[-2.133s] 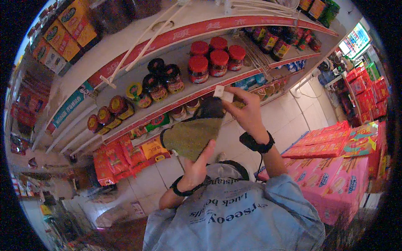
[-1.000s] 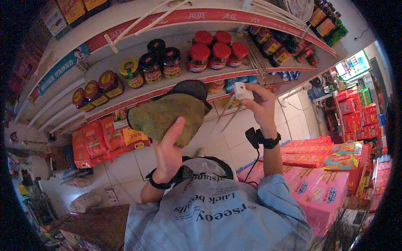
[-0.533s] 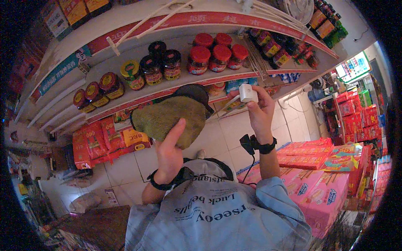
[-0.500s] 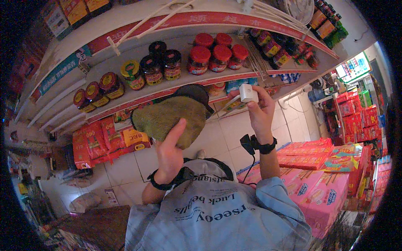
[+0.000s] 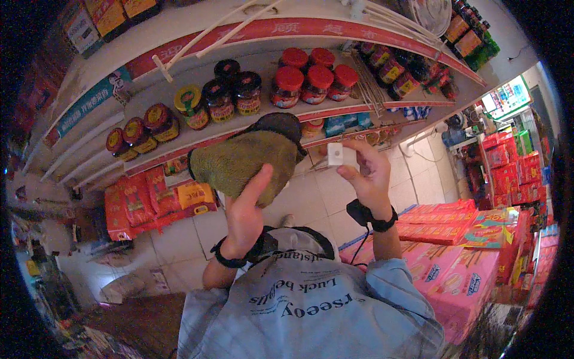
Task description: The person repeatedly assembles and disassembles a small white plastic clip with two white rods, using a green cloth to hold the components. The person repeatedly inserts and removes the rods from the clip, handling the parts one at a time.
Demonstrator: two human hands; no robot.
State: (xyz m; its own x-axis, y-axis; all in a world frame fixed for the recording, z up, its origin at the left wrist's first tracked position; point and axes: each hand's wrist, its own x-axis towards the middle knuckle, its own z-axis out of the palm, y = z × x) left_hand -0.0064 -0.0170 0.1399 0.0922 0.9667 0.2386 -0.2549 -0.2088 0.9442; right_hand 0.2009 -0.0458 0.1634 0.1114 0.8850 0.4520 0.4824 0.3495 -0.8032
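My left hand (image 5: 245, 218) holds an olive-green cloth (image 5: 248, 164) with a dark edge; the thumb lies over it and the other fingers are hidden beneath. The cloth is bunched in front of the shelf, its dark far part (image 5: 278, 124) overlapping the shelf's red edge. To its right, my right hand (image 5: 371, 179) grips a small white block (image 5: 336, 154) between thumb and fingers. The block has a small round mark on its face; what kind of thing it is I cannot tell. Both wrists wear black bands, and a dark cable hangs from the right one.
Ahead is a shelf (image 5: 335, 110) with red-lidded jars (image 5: 317, 84), dark-lidded jars (image 5: 218, 99) and a yellow-lidded jar (image 5: 191, 107). White rods (image 5: 239, 29) jut over it. Red packets (image 5: 137, 203) sit low left. Pink cartons (image 5: 442, 269) are stacked close on my right.
My right hand has moved the white block left and down, closer to the cloth, turning it. The cloth has shifted slightly in my left hand.
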